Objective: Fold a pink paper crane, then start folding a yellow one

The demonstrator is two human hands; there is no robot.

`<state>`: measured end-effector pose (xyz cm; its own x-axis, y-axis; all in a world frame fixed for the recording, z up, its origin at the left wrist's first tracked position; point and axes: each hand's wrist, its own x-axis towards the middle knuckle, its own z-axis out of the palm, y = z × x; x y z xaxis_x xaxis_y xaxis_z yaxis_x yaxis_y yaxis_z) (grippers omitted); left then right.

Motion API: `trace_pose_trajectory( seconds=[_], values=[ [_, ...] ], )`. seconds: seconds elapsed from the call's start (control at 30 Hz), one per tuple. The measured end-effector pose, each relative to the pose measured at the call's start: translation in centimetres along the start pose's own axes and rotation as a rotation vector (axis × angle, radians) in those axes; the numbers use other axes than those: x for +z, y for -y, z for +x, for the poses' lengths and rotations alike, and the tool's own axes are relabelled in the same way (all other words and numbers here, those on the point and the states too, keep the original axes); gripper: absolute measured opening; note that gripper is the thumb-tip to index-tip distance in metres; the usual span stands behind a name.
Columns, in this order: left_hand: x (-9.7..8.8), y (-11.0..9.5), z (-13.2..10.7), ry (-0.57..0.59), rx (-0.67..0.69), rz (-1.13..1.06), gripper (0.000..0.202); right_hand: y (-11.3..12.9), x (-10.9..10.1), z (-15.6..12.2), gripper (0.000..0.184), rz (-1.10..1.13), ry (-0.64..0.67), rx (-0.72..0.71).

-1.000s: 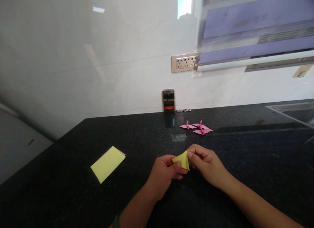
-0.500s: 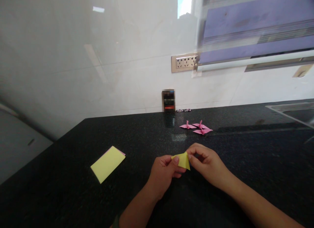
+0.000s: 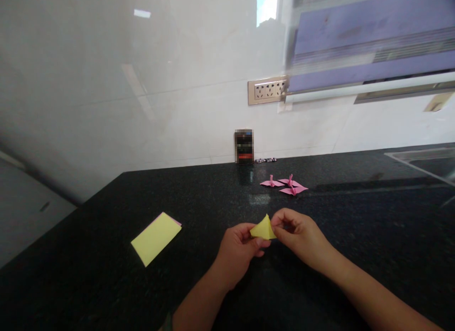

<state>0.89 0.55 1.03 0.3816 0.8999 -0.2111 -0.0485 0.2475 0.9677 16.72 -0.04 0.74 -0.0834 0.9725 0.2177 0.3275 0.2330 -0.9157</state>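
Note:
A small piece of folded yellow paper (image 3: 263,228) is held between my two hands above the dark countertop. My left hand (image 3: 239,249) grips its lower left part, thumb in front and fingers behind. At the paper's right edge, my right hand (image 3: 299,234) pinches with thumb and forefinger. The paper has a roughly triangular outline with a point at the top. Beyond my hands lie three pink folded paper cranes (image 3: 271,182), grouped close together.
On the left of the black countertop (image 3: 106,217) lies a stack of yellow paper (image 3: 156,238) with a pink edge showing. A phone-like dark object (image 3: 244,147), blurred out, leans on the wall with a beaded strap (image 3: 266,160) beside it. A sink edge (image 3: 419,167) is at far right.
The yellow paper has been turned in my fingers, so its point now faces up instead of down at the right. My left thumb has shifted lower on it. The cranes and stack stay put.

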Motion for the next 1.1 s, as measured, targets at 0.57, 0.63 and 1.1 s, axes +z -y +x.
trace_pose_trajectory(
  seconds=[0.57, 0.63, 1.1],
  values=[
    [0.1, 0.1, -0.1, 0.025, 0.012, 0.131, 0.026, 1.0, -0.3, 0.0, 0.014, 0.083, 0.009, -0.063],
    [0.1, 0.1, -0.1, 0.027, 0.033, 0.162, 0.027, 1.2, -0.3, 0.0, 0.013, 0.116, 0.041, -0.100],
    [0.5, -0.3, -0.3, -0.021, 0.057, 0.189, 0.029, 1.3, 0.4, -0.5, 0.018, -0.072, 0.108, -0.285]
  ],
)
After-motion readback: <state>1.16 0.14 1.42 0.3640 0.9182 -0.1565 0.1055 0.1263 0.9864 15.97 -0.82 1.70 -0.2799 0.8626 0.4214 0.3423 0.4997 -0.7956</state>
